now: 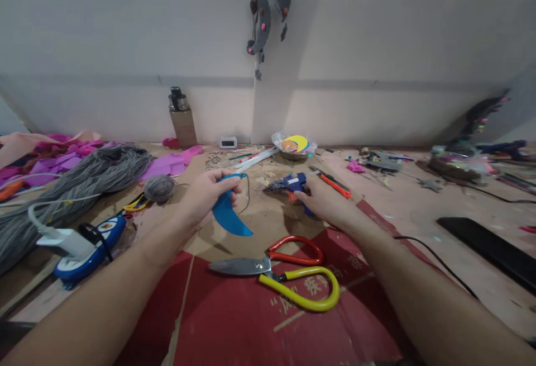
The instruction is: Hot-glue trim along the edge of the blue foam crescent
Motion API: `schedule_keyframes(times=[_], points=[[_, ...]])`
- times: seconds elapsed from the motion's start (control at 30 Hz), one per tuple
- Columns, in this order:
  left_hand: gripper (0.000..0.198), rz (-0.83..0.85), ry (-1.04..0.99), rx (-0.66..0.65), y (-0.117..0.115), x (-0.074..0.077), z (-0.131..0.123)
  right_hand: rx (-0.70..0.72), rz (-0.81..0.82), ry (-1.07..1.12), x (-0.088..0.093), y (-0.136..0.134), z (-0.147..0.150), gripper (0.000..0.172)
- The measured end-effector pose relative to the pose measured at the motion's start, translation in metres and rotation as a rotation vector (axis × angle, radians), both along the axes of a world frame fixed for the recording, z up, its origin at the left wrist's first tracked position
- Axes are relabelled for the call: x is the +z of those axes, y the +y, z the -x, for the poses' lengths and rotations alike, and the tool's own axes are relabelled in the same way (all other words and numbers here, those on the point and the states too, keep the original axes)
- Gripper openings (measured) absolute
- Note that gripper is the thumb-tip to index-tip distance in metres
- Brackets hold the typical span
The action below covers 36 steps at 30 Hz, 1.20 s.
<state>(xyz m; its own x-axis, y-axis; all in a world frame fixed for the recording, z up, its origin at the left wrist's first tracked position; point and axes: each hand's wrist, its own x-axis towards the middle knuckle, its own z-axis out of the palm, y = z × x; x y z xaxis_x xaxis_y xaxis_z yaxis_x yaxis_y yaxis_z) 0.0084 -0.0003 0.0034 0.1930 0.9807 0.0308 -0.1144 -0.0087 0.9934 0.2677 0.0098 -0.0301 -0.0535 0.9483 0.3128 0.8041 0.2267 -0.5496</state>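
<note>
My left hand (215,193) pinches a blue crescent-shaped piece (231,215) by its upper end, the pointed tip hanging down to the right. A thin grey strand of yarn (247,197) curves down from the same pinch. To the right, my right hand (316,198) is wrapped round a dark blue glue gun (285,183), whose nozzle points left toward the blue piece without touching it. Scissors with one red and one yellow handle (272,271) lie on the red and brown cardboard (234,327) nearer to me.
A grey yarn ball (159,188), a grey yarn hank (104,181) and a blue power strip (90,257) lie at left. An orange utility knife (335,184) rests beyond my right hand. A bagged bowl (295,147) stands by the white partition (125,47). A black slab (486,251) lies at right.
</note>
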Motion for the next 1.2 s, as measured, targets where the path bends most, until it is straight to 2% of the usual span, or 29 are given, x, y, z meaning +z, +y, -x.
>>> schedule_keyframes(times=[0.07,0.1,0.17,0.23,0.3,0.37,0.43,0.53,0.7,0.83,1.07,1.2], points=[[0.021,-0.007,0.004,-0.009,-0.002,0.001,-0.002,-0.108,-0.141,-0.186,0.005,-0.006,0.002,0.025],[0.021,-0.011,0.008,-0.012,-0.003,0.001,-0.003,-0.119,-0.193,-0.191,0.01,-0.011,0.007,0.024],[0.021,-0.008,0.015,-0.021,-0.005,0.002,-0.005,-0.032,-0.292,-0.019,0.019,-0.024,0.024,0.018],[0.022,0.005,0.011,-0.029,-0.008,0.003,-0.007,0.213,-0.231,0.293,0.024,-0.033,0.046,0.015],[0.022,0.026,-0.005,-0.042,-0.01,0.004,-0.01,0.444,-0.086,0.584,0.023,-0.038,0.067,0.024],[0.022,0.058,-0.024,-0.058,-0.01,0.004,-0.011,0.541,0.047,0.734,0.018,-0.038,0.081,0.029],[0.021,0.09,-0.048,-0.071,-0.01,0.003,-0.012,0.544,0.134,0.767,0.012,-0.038,0.088,0.024],[0.021,0.11,-0.078,-0.061,-0.008,0.001,-0.012,0.467,0.131,0.68,0.008,-0.039,0.087,0.015],[0.02,0.095,-0.052,-0.017,-0.007,-0.004,-0.014,0.396,-0.158,0.247,0.013,-0.044,0.08,0.017],[0.021,0.024,0.064,0.024,-0.007,-0.009,-0.014,0.334,-0.291,0.054,0.016,-0.047,0.076,0.022],[0.025,-0.079,0.253,0.008,-0.007,-0.013,-0.013,0.23,-0.363,-0.022,0.022,-0.046,0.068,0.022],[0.022,-0.073,0.29,-0.08,-0.009,-0.011,-0.013,0.221,-0.376,0.018,0.023,-0.043,0.065,0.018]])
